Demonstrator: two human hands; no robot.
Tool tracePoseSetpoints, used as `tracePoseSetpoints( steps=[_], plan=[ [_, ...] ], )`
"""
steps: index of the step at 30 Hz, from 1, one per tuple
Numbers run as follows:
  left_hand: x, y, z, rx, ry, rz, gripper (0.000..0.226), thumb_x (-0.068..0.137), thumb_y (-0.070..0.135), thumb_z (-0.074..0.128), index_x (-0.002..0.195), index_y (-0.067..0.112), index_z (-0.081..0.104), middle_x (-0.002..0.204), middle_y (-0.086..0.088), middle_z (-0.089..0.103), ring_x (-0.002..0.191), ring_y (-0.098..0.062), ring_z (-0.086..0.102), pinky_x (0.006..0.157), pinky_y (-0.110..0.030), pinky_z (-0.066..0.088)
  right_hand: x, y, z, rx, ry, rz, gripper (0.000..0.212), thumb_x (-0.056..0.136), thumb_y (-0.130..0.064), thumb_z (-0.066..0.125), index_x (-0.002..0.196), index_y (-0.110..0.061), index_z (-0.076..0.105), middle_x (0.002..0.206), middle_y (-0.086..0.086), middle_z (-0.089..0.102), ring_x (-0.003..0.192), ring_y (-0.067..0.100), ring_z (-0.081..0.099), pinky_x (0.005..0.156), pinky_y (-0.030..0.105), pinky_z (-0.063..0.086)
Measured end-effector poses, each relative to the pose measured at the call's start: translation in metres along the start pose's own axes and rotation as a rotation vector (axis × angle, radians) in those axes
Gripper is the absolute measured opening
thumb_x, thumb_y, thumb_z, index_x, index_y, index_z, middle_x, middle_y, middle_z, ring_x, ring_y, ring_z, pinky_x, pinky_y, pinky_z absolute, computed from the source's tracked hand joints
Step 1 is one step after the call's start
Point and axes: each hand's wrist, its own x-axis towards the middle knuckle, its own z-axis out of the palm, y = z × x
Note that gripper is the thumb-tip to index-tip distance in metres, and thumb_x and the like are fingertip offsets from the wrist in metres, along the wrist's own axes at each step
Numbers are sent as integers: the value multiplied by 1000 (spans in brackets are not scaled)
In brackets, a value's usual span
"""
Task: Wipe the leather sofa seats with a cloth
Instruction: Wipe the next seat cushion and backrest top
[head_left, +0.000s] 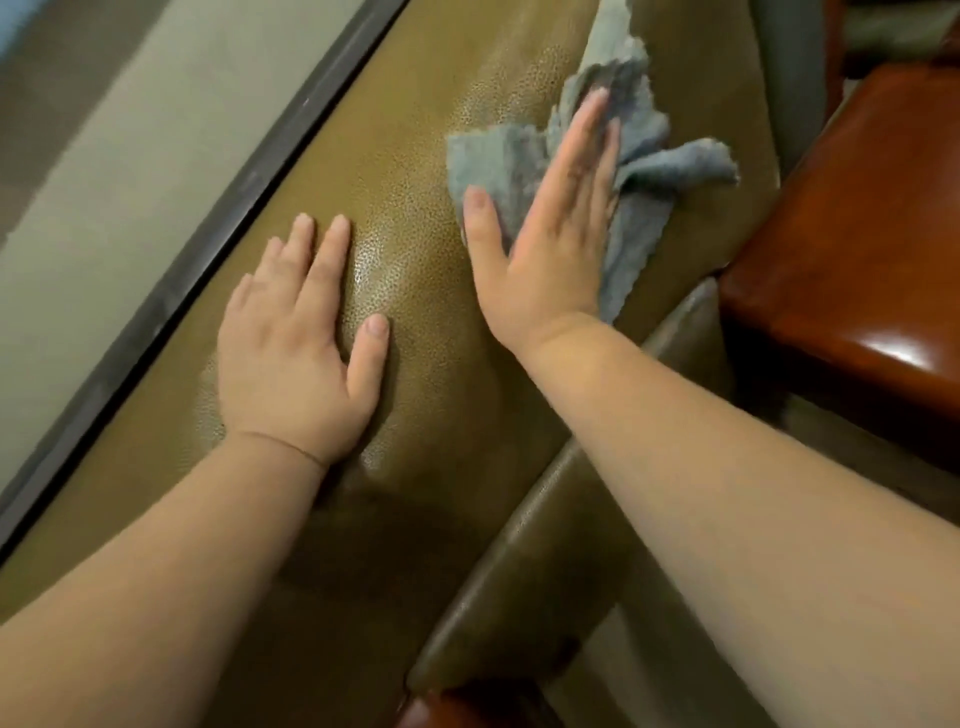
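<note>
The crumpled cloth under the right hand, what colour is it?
The crumpled cloth is blue-grey, best seen in the head view.

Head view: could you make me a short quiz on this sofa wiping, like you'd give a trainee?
1. True or false: the right hand presses the cloth with flat fingers.
2. What does the left hand rest on?
A. the cloth
B. the bare sofa
C. the wooden table
3. Fill in: the cloth's colour is ____.

Key:
1. True; the fingers lie straight on the cloth.
2. B; the palm lies flat on the leather, apart from the cloth.
3. Grey-blue.
</note>
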Motion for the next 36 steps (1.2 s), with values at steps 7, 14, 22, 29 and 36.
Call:
tracePoseSetpoints(
  steps=[7,14,22,29,36],
  plan=[
    [-2,-1,5,18,50,0,80,96,59,40,165,22,29,169,-15,32,154,-40,32,123,-58,28,-174,18,15,-176,-534,8,96,96,-71,22,146,-27,-48,157,1,-47,152,21,-36,128,57,3],
    [-3,-2,14,13,119,9,79,95,58,42,164,21,32,167,-17,35,152,-42,35,122,-58,28,-24,87,4,-85,-112,548,99,85,-81,12,166,-27,-6,173,1,-16,159,28,-14,128,58,1],
    [-4,-1,16,22,150,12,78,96,59,41,163,19,35,166,-17,36,149,-44,37,120,-60,29,-166,49,18,8,-410,553,103,86,-80,18,160,-22,-26,160,-7,-46,156,20,-27,130,48,4],
    [-5,-6,23,59,160,12,78,98,61,38,164,19,33,167,-17,35,151,-43,36,121,-59,28,-28,130,-3,17,-48,487,98,89,-69,30,166,-14,5,173,15,-10,160,33,-2,129,46,12],
    [-5,-2,18,48,127,-16,80,95,58,45,165,21,31,169,-15,32,153,-41,33,122,-59,27,-161,65,23,19,-284,451,102,97,-74,19,163,-2,-8,170,12,-25,159,31,-13,127,55,13]
  ],
)
